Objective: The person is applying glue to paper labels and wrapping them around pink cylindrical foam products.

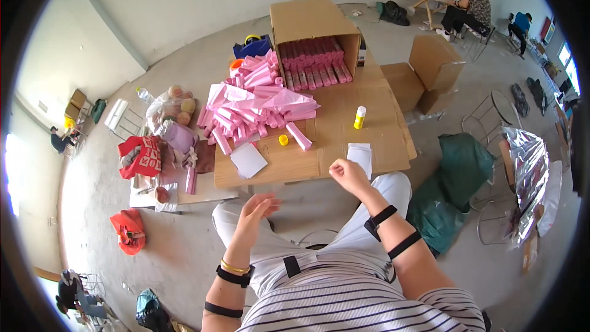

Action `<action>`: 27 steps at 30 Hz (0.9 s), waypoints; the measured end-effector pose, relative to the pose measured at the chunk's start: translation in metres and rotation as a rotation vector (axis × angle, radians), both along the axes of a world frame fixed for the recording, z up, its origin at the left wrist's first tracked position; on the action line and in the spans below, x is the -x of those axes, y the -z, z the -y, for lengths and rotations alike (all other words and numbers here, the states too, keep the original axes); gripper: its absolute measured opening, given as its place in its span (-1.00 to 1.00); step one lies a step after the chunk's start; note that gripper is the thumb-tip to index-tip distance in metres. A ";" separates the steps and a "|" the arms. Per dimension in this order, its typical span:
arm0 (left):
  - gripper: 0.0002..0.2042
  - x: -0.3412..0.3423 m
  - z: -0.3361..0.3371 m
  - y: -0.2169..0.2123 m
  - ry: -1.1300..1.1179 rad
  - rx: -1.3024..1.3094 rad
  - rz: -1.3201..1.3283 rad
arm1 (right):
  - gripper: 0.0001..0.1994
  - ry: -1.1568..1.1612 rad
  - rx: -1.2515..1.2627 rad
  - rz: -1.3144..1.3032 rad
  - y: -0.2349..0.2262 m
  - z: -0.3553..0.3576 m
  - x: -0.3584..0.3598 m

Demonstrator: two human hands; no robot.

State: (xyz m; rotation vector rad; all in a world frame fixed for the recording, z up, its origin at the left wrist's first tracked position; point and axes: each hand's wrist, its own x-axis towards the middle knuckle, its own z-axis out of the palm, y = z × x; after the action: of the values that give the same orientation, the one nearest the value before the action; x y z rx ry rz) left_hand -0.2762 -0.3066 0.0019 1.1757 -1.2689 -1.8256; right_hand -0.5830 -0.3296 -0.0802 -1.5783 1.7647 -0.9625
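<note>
My left hand [255,209] hovers over my lap, just off the table's near edge, fingers stretched out and holding nothing I can see. At that edge my right hand [349,176] is closed, fingertips curled together; anything in them is too small to make out. Beside it lies a stack of white paper slips [361,155], partly covered by the hand. Another white paper stack [249,160] is on the left. An uncapped yellow glue stick [359,117] stands upright, its yellow cap [283,140] farther left. Pink rolls [246,114] form a big heap, one loose roll [299,136] at its front.
An open cardboard box [316,18] at the back of the table [332,160] holds rows of pink rolls. Another open carton [402,83] stands right. Bags [142,157] crowd a lower left surface. A green sack [452,178] lies right. People [470,9] sit farther off.
</note>
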 end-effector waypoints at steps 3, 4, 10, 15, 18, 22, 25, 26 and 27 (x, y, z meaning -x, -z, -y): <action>-0.65 0.007 0.002 0.017 0.015 -0.152 -0.006 | -0.79 0.034 -0.015 0.013 0.012 0.023 0.006; -0.66 0.015 0.005 0.021 0.053 -0.205 -0.052 | -0.75 0.045 -0.033 0.007 0.016 0.034 0.006; -0.69 0.035 0.025 0.034 0.120 -0.179 0.014 | -0.42 0.140 -0.139 -0.171 0.044 0.106 -0.033; -0.69 0.028 0.043 0.051 0.076 -0.240 0.029 | -0.51 0.277 -0.176 -0.345 0.059 0.130 -0.062; -0.69 0.030 0.054 0.058 0.071 -0.236 0.034 | -0.60 0.322 -0.124 -0.326 0.065 0.136 -0.062; -0.62 0.048 0.071 0.062 0.006 -0.224 0.020 | -0.69 0.227 -0.161 -0.036 0.055 0.121 -0.044; -0.61 0.069 0.081 0.061 -0.089 -0.213 -0.006 | -0.72 0.072 -0.226 0.186 0.016 0.086 -0.038; -0.62 0.073 0.083 0.059 -0.119 -0.219 -0.071 | -0.73 -0.002 -0.164 0.169 -0.004 0.072 -0.040; -0.63 0.078 0.084 0.055 -0.143 -0.225 -0.137 | -0.73 -0.071 -0.103 0.149 -0.026 0.057 -0.041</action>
State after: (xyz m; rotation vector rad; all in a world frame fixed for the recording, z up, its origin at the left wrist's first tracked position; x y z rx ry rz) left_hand -0.3543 -0.3907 -0.0532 1.2026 -0.8971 -1.9422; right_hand -0.5424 -0.3867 -0.0545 -1.4566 1.6198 -0.9162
